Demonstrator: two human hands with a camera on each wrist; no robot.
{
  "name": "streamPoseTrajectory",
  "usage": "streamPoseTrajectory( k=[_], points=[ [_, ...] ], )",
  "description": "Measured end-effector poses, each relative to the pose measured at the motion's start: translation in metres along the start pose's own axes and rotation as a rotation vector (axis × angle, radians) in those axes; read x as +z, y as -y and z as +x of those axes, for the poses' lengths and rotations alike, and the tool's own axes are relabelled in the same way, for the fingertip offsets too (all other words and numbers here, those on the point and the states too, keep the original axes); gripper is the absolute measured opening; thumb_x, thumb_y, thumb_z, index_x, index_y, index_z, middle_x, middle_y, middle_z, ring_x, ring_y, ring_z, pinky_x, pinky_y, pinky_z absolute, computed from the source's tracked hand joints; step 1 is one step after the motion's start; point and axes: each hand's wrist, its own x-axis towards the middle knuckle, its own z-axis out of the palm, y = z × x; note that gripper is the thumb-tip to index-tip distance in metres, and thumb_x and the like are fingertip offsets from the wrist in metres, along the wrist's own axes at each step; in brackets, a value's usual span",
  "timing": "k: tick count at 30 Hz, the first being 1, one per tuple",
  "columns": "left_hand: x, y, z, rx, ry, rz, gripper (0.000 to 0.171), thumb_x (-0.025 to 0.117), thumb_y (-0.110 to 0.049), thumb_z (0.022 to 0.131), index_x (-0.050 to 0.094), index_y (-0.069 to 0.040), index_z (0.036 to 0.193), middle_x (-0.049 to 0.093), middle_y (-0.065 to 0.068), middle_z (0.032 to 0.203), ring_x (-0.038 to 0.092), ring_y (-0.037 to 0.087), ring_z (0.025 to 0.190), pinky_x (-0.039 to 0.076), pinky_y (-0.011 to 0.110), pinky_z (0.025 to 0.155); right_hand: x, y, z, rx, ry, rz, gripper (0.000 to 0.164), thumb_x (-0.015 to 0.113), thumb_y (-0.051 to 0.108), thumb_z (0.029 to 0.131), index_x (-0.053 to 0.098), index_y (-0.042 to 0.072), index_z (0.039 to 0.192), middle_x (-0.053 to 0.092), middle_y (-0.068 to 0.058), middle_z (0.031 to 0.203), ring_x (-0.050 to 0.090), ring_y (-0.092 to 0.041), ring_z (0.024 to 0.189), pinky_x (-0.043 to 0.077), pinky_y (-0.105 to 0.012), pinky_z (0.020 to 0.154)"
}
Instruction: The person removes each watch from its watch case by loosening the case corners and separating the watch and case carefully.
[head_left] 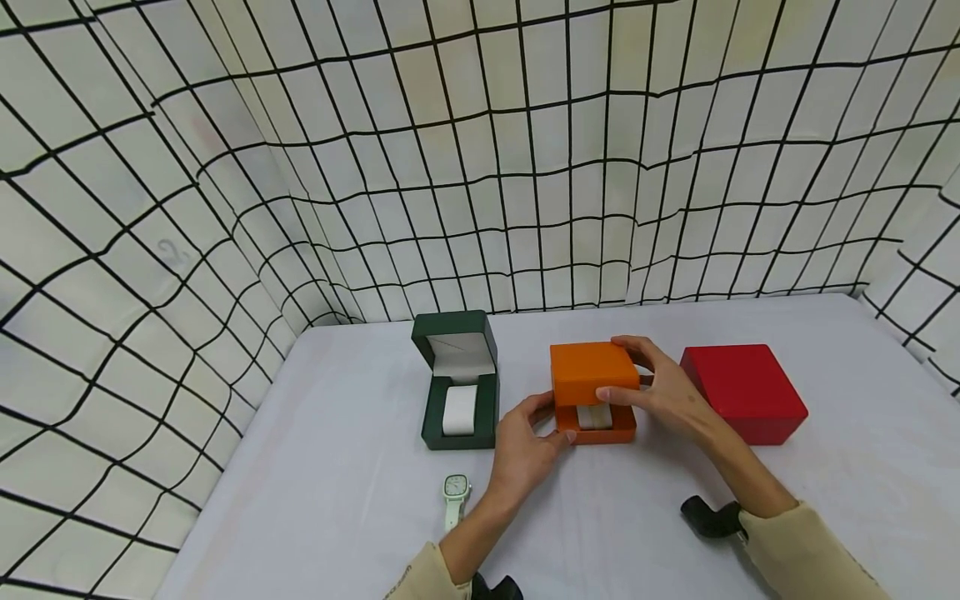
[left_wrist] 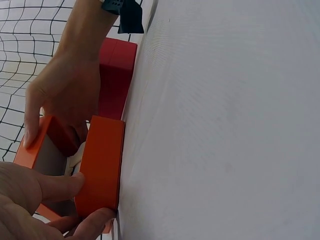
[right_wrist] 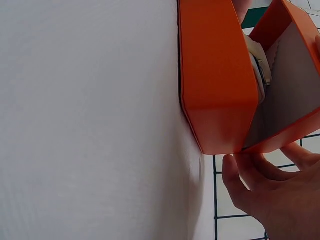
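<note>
On the left of the white table (head_left: 337,467), a dark green box (head_left: 487,408) stands with its lid raised at the far side and a white cushion (head_left: 460,410) inside. Nearer, a pale green watch (head_left: 455,488) lies face up, the near end of its strap meeting the outline of the left forearm.

To the right, the left hand (head_left: 522,450) pinches the near left corner of the orange box (head_left: 595,375), thumb on the front wall and fingers at the side. This box rests on the table right of the green one, its lid partly raised; a pale strap with a buckle (right_wrist: 267,80) shows inside, around a cushion. The right hand (head_left: 663,392) grips the lid from the right, thumb at its near edge, a finger on its far top edge.

Farther right, just beside that hand, sits a closed red box (head_left: 746,392). Black netting (head_left: 568,167) stands along the far side.
</note>
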Motion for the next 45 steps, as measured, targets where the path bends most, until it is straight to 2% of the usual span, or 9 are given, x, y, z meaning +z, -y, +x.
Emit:
streamPoseTrajectory(
  k=[8, 16, 24, 30, 34, 39, 45],
  points=[
    [0.002, -0.001, 0.001, 0.01, -0.011, 0.001, 0.055, 0.08, 0.0, 0.086, 0.063, 0.0, 0.137, 0.068, 0.016, 0.138, 0.066, 0.032, 0.13, 0.055, 0.043, 0.108, -0.001, 0.002, 0.004, 0.033, -0.009, 0.012, 0.083, 0.074, 0.04, 0.089, 0.037, 0.012, 0.158, 0.046, -0.019, 0.157, 0.049, -0.044, 0.14, 0.046, -0.065, 0.112],
    [0.0, 0.001, 0.003, 0.005, 0.014, -0.021, 0.057, 0.079, 0.002, 0.085, 0.06, 0.002, 0.139, 0.066, 0.018, 0.14, 0.065, 0.033, 0.131, 0.058, 0.039, 0.103, 0.001, 0.003, 0.006, 0.071, -0.036, 0.01, 0.081, 0.072, 0.042, 0.09, 0.04, 0.011, 0.158, 0.047, -0.019, 0.156, 0.048, -0.046, 0.139, 0.045, -0.065, 0.112],
    [-0.001, 0.002, 0.001, 0.025, 0.015, 0.003, 0.061, 0.08, 0.002, 0.086, 0.059, -0.001, 0.142, 0.065, 0.017, 0.142, 0.065, 0.033, 0.13, 0.058, 0.039, 0.103, 0.006, 0.009, 0.012, 0.133, -0.075, -0.003, 0.078, 0.064, 0.052, 0.094, 0.04, 0.015, 0.158, 0.048, -0.02, 0.155, 0.041, -0.042, 0.142, 0.036, -0.07, 0.116],
    [0.0, 0.002, 0.001, 0.039, -0.011, 0.032, 0.055, 0.082, 0.002, 0.082, 0.066, 0.0, 0.134, 0.069, 0.018, 0.131, 0.067, 0.034, 0.126, 0.055, 0.046, 0.107, 0.007, 0.016, 0.017, 0.175, -0.088, 0.002, 0.077, 0.059, 0.06, 0.095, 0.043, 0.013, 0.155, 0.052, -0.02, 0.151, 0.05, -0.036, 0.13, 0.043, -0.061, 0.112],
    [0.001, 0.001, 0.0, 0.04, -0.014, 0.044, 0.054, 0.083, 0.002, 0.082, 0.067, -0.001, 0.134, 0.07, 0.017, 0.129, 0.067, 0.034, 0.126, 0.053, 0.048, 0.109, 0.007, 0.019, 0.019, 0.197, -0.087, 0.011, 0.076, 0.056, 0.062, 0.096, 0.044, 0.012, 0.152, 0.051, -0.02, 0.151, 0.05, -0.036, 0.13, 0.043, -0.061, 0.113],
    [0.001, 0.0, -0.001, 0.037, -0.012, 0.056, 0.055, 0.083, 0.001, 0.082, 0.067, -0.001, 0.135, 0.07, 0.016, 0.13, 0.067, 0.033, 0.127, 0.053, 0.048, 0.109, 0.007, 0.022, 0.02, 0.187, -0.114, 0.025, 0.072, 0.056, 0.06, 0.096, 0.047, 0.013, 0.149, 0.047, -0.02, 0.154, 0.042, -0.039, 0.141, 0.035, -0.068, 0.118],
    [0.001, 0.0, 0.0, 0.036, -0.02, 0.051, 0.055, 0.083, 0.001, 0.081, 0.068, -0.003, 0.134, 0.07, 0.015, 0.129, 0.067, 0.032, 0.126, 0.053, 0.048, 0.108, 0.009, 0.022, 0.024, 0.11, -0.177, 0.082, 0.063, 0.06, 0.055, 0.097, 0.053, 0.018, 0.147, 0.043, -0.012, 0.161, 0.034, -0.036, 0.151, 0.027, -0.071, 0.121]
  ],
)
